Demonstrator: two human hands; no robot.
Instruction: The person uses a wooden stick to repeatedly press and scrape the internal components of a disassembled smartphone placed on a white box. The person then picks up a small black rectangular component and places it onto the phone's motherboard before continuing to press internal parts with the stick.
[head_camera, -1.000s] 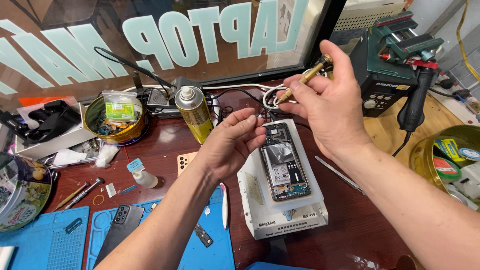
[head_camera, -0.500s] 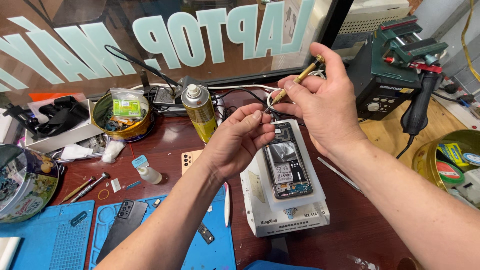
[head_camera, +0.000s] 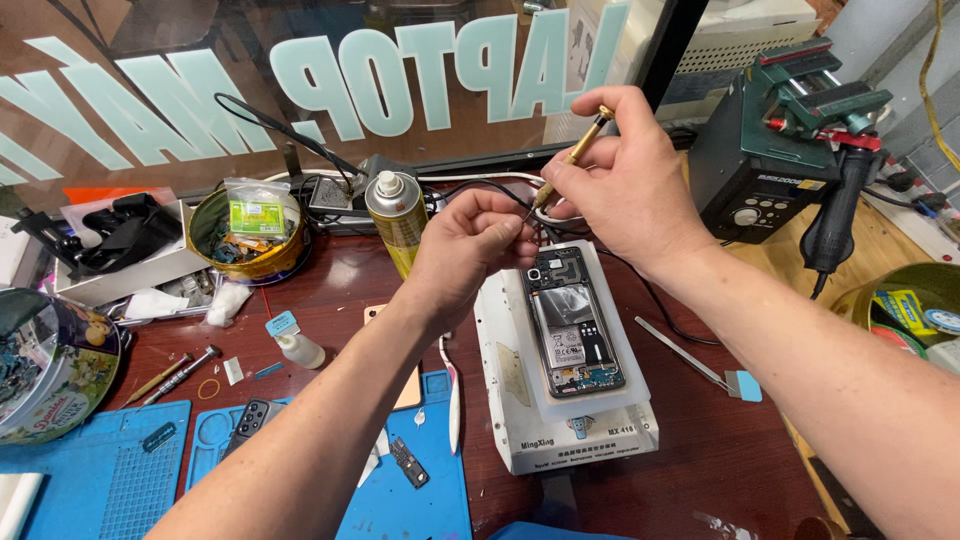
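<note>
One round tin (head_camera: 245, 240) of parts, one spray can (head_camera: 397, 218). Left hand (head_camera: 468, 258): fingertips pinched together just above the opened phone's top edge. One opened phone (head_camera: 572, 325) on one white heating pad (head_camera: 570, 420), mid-bench (head_camera: 720, 450). Right hand (head_camera: 625, 185) clamped on one brass screwdriver (head_camera: 572, 155). Since earlier: both hands roughly unchanged; camera shifted slightly.

Opened phone (head_camera: 572, 325) and brass screwdriver (head_camera: 572, 155), centre frame.
Lying flat, back off, insides bared, on white pad (head_camera: 600, 425); held slanting above phone's top edge, tip down.
</note>
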